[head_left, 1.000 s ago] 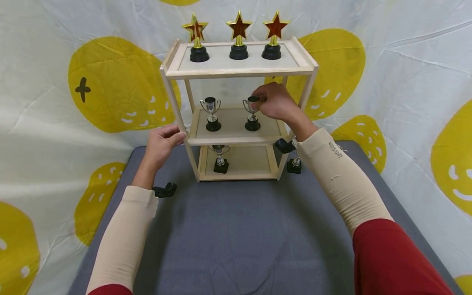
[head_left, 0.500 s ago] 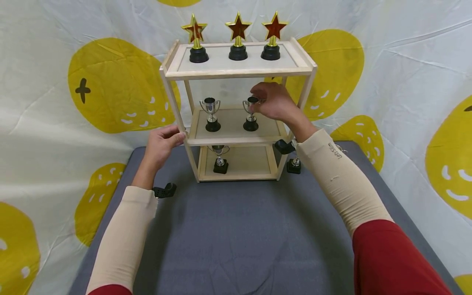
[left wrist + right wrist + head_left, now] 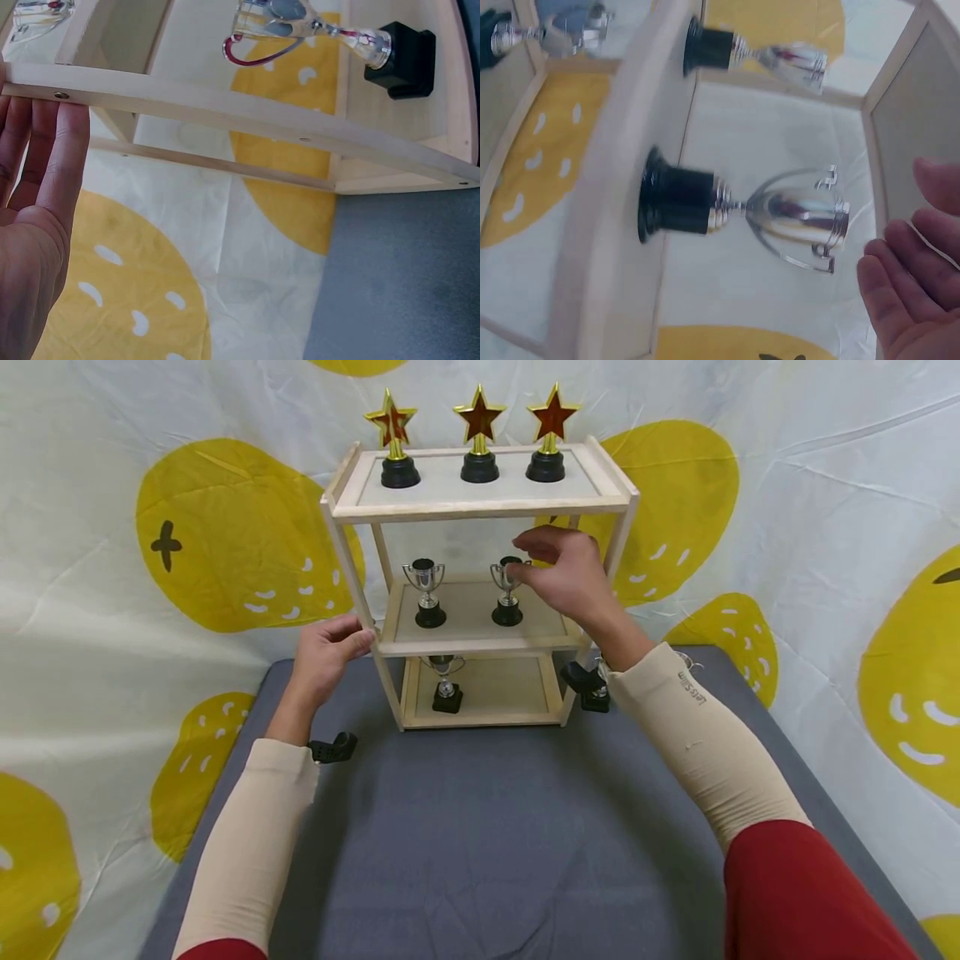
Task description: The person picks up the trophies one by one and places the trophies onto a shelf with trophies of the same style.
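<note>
In the head view my left hand [image 3: 324,653] grips the left front post of a small three-tier wooden shelf [image 3: 480,512], thumb in front. Fingers [image 3: 61,154] lie against the back of that post in the left wrist view. On the middle tier two silver cup trophies stand upright on black bases, a left cup trophy [image 3: 430,602] and a right cup trophy [image 3: 507,607]. Beside the right one is my right hand [image 3: 576,578], fingers loosely bent and holding nothing. The right wrist view shows a gap between this trophy [image 3: 795,216] and the fingers.
Three gold star trophies [image 3: 480,464] line the top tier. One silver cup trophy [image 3: 447,695] stands on the bottom tier, at left. Another trophy [image 3: 596,700] stands on the grey cloth right of the shelf, partly behind the right wrist. A patterned curtain [image 3: 247,527] hangs behind.
My right hand has let go of the right cup trophy on the middle tier and drawn slightly right, its fingers spreading. The left hand stays at the post.
</note>
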`<action>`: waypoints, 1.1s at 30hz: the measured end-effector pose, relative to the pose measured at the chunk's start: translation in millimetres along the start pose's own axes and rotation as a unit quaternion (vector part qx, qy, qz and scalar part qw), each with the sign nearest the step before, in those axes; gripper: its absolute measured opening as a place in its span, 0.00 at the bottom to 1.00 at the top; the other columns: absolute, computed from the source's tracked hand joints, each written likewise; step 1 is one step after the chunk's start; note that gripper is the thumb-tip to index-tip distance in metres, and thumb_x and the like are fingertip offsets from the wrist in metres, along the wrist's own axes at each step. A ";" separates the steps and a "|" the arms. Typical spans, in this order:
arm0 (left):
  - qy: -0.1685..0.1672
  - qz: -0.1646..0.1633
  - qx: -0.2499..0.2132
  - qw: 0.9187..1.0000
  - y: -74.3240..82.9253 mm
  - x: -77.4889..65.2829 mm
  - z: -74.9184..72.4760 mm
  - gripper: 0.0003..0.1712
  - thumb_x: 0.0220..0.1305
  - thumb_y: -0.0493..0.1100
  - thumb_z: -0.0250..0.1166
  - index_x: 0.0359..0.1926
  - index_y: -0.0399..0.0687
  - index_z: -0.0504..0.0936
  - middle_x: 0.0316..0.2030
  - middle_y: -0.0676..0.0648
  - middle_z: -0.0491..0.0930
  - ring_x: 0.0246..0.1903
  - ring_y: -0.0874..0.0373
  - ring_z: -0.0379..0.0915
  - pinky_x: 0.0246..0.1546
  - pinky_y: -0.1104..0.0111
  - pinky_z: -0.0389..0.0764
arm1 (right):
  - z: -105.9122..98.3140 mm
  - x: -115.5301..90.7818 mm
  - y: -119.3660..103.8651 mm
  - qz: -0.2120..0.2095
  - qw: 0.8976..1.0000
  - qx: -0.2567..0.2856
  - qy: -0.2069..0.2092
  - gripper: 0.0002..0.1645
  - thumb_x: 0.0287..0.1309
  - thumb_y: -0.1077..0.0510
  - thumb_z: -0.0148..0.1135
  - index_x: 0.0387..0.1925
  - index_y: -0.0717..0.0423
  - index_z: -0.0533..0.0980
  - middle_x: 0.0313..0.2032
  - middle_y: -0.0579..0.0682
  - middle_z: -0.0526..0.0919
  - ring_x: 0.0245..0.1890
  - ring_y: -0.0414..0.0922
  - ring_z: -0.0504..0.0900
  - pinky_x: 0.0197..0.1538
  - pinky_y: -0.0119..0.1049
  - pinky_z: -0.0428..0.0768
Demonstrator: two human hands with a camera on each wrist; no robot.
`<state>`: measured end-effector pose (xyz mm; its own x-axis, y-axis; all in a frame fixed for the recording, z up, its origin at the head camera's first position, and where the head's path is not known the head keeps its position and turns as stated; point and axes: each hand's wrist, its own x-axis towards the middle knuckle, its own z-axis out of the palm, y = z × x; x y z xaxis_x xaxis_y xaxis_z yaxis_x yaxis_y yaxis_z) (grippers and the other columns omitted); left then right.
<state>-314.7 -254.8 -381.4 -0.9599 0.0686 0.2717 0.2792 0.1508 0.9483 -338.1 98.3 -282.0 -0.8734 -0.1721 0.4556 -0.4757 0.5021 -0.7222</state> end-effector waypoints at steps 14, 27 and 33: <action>0.001 -0.002 -0.004 1.000 -1.7 -1.5 0.4 0.21 0.71 0.38 0.68 0.58 0.26 0.81 0.37 0.62 0.86 0.42 0.68 0.84 0.46 0.78 0.87 | -11.5 -48.2 -0.1 -0.046 0.989 0.140 0.033 0.13 0.61 0.65 0.72 0.46 0.69 0.86 0.42 0.56 0.91 0.38 0.36 0.87 0.47 0.24 0.86; 0.004 0.002 -0.010 1.000 -1.7 0.1 1.3 0.12 0.70 0.37 0.68 0.53 0.40 0.87 0.37 0.62 0.86 0.40 0.68 0.84 0.45 0.77 0.87 | -36.4 -85.2 24.6 -0.027 0.988 0.153 0.020 0.12 0.63 0.66 0.71 0.46 0.71 0.85 0.37 0.37 0.91 0.37 0.38 0.86 0.43 0.24 0.86; 0.009 0.001 -0.026 1.000 -3.1 0.2 1.9 0.16 0.70 0.36 0.68 0.56 0.35 0.86 0.37 0.61 0.86 0.40 0.68 0.84 0.45 0.77 0.87 | -45.2 -95.1 44.6 -0.029 0.985 0.168 0.021 0.12 0.62 0.67 0.71 0.45 0.73 0.85 0.38 0.41 0.92 0.36 0.37 0.86 0.41 0.24 0.86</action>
<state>-315.6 -253.4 -384.6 -0.9596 0.0515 0.2768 0.2807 0.0997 0.9546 -271.6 175.3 -334.1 -0.8417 -0.1534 0.5177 -0.5390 0.1816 -0.8225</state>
